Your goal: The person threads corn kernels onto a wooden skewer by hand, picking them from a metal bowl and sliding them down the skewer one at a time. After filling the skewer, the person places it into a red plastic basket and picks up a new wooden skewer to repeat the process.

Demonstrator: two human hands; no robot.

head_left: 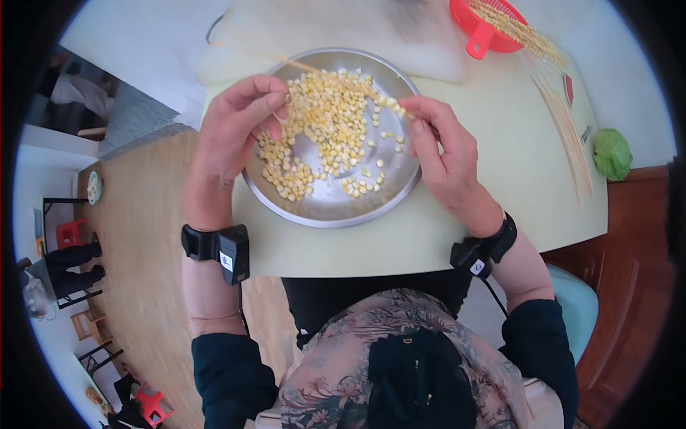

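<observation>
A round metal tray (pixel 336 216) on the table holds many loose yellow corn kernels (pixel 336 121). Over its right side, my right hand (pixel 446 146) is closed, pinching the end of a thin wooden skewer (pixel 304 66). Several kernels are threaded on that skewer near my fingers. The stick slants across the tray toward the upper left, past its rim. My left hand (pixel 246 118) is over the tray's left side, thumb and fingertips pinched together. Whatever lies between those fingertips is too small to make out.
At the back right, a red plastic basket (pixel 480 41) holds skewers threaded with kernels (pixel 518 28). Bare skewers (pixel 564 136) lie on the table's right side, beside a green cabbage (pixel 612 154). A whitish board (pixel 336 28) lies behind the tray. Another person's legs (pixel 75 264) show at far left.
</observation>
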